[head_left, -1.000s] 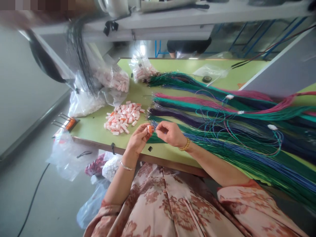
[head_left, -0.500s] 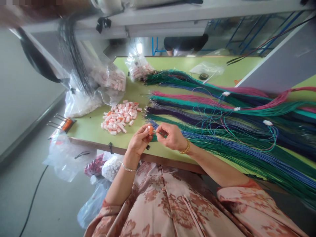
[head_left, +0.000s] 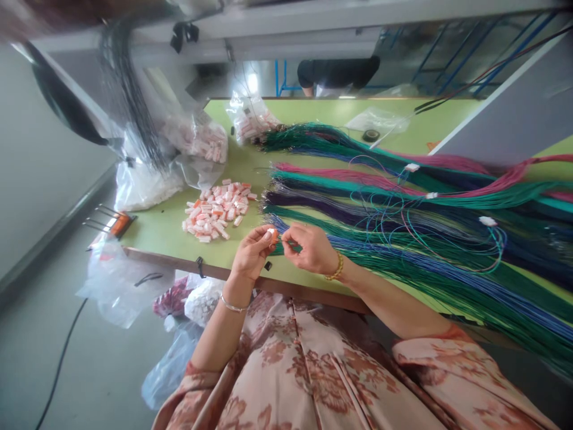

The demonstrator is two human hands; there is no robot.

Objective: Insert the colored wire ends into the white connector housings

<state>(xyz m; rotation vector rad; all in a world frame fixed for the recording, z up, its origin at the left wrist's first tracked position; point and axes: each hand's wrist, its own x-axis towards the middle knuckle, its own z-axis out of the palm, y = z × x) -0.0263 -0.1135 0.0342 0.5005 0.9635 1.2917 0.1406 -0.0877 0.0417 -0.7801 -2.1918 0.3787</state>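
Between thumb and fingers, my left hand (head_left: 251,251) pinches a small white-and-orange connector housing (head_left: 273,235) above the table's front part. My right hand (head_left: 308,248) is closed in a pinch just right of it, fingertips close to the housing. A thin wire end seems to be in those fingertips, though most of it is hidden. Beneath and behind my right hand run long bundles of blue and green wires (head_left: 380,248). A heap of similar white-and-orange housings (head_left: 217,210) lies on the table, left of and beyond my left hand.
Pink and teal wire bundles (head_left: 340,179) lie farther back on the green table (head_left: 174,236). Plastic bags of housings (head_left: 250,119) stand at the back left. A pronged orange holder (head_left: 120,224) sits at the left edge. Across the table is another person (head_left: 338,74).
The housing in my left hand has turned a little, showing more of its white side. Both hands stay in nearly the same place; the view has shifted slightly.
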